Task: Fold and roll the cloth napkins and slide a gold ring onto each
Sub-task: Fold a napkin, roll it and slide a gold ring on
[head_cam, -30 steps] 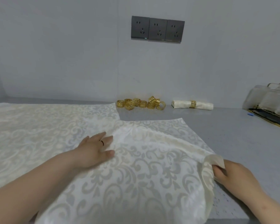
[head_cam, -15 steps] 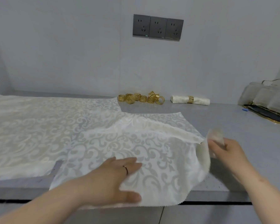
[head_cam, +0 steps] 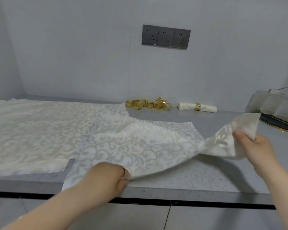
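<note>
A cream damask-patterned cloth napkin (head_cam: 136, 146) lies spread on the grey speckled surface (head_cam: 189, 180), overlapping matching cream cloths (head_cam: 40, 130) on the left. The left hand (head_cam: 106, 176) curls round its near edge, low at the surface. The right hand (head_cam: 254, 146) pinches the right corner, lifted clear. At the far wall, a cluster of gold openwork rings (head_cam: 148, 104) sits near a rolled, ringed napkin (head_cam: 196, 107).
</note>
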A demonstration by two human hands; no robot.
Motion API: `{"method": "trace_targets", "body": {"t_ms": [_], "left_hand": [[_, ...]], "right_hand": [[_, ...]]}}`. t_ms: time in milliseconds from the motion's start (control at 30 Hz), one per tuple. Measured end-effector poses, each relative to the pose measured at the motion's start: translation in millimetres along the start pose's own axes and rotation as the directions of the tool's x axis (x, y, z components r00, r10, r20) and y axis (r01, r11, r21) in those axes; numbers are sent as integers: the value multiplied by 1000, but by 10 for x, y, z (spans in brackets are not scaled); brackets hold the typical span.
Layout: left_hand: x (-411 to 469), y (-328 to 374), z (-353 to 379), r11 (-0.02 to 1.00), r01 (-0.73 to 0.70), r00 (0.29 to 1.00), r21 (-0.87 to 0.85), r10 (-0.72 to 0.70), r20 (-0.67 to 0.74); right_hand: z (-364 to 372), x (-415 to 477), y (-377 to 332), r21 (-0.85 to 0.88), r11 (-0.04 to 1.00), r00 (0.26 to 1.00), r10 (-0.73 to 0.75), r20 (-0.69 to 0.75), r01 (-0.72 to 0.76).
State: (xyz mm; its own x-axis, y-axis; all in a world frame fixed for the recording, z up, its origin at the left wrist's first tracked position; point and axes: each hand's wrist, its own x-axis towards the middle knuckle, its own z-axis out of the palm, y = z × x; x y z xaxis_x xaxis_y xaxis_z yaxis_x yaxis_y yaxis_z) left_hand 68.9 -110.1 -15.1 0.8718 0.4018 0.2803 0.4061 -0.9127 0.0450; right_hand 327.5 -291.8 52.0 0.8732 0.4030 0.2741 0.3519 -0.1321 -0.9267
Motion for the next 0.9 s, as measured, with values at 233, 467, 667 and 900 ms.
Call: {"method": "trace_targets", "body": {"t_ms": [233,467,667,900], "left_hand": [[46,-760,-594,932,183,872,-313,-7,489],[168,-1116,-959,686,350,890,-637,-32,455],[626,-1064,-597,864,502,864,-37,-499,58],[715,-1045,-3,867,497,867,36,-498,31]], "right_hand": [[-224,-34,104,0,999,998,53,18,-53],[-386,123,293,-78,973,945,232,230,-220],[-3,181,258,-271,939,941,270,203,-211],[291,444,694,-649,756,975,194,104,-81]]}}
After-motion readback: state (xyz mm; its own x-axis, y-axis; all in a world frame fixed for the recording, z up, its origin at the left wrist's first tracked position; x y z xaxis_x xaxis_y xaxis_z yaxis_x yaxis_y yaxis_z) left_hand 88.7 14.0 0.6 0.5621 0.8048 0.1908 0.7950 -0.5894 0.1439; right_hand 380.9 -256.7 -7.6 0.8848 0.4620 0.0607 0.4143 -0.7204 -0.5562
